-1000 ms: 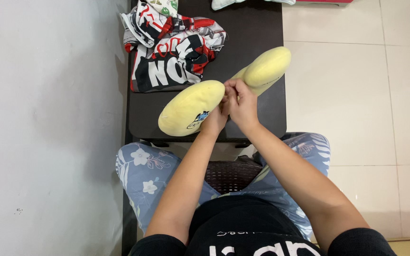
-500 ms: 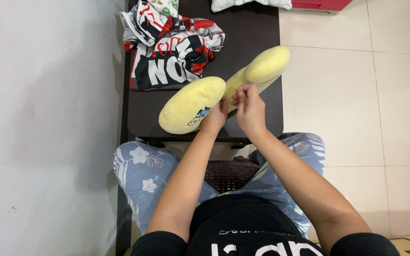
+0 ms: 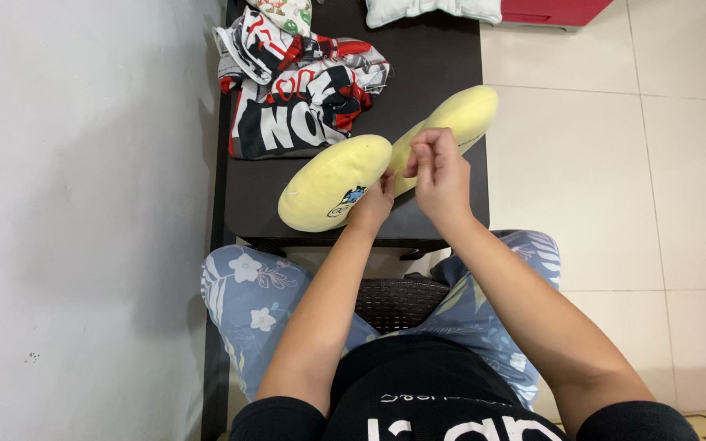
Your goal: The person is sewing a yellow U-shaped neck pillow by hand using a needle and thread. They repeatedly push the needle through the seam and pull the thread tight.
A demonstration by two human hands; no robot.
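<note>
A yellow plush pillow (image 3: 332,184) with two rounded lobes lies on the dark table (image 3: 439,57); its second lobe (image 3: 469,110) points to the upper right. A small picture patch shows on the near lobe. My left hand (image 3: 373,204) grips the pillow where the two lobes meet. Just to the right of it, my right hand (image 3: 439,171) is lifted above the pillow with thumb and fingertips pinched together. I cannot make out anything between those fingertips.
A crumpled black, white and red garment (image 3: 300,90) lies at the back left of the table, with a green-patterned cloth (image 3: 283,12) behind it. A pale cloth (image 3: 431,10) and a red object (image 3: 557,10) sit at the top. White wall left, tiled floor right.
My right hand has pulled away from my left hand, moving up and to the right with its fingers pinched. The left hand stays on the pillow.
</note>
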